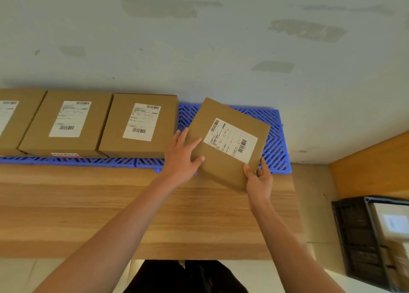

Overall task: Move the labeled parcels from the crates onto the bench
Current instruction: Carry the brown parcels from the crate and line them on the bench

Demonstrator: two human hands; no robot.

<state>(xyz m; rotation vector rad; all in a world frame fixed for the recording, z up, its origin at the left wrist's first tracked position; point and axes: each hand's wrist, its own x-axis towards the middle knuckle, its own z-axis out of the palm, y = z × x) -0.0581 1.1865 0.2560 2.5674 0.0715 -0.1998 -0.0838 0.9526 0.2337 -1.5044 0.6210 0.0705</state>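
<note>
Pale wall behind a wooden counter topped with blue plastic grid matting. Both hands' fingers grip the tilted brown labelled cardboard parcel above the matting: left hand flat on top, right hand pinching the corner. It looks light, rigid; edges suit holding.

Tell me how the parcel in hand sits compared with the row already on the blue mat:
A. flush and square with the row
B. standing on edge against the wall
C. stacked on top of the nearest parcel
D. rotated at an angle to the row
D: the held parcel, gripped by the left hand and right hand, is turned askew, while the nearest placed parcel lies square on the blue mat.
</note>
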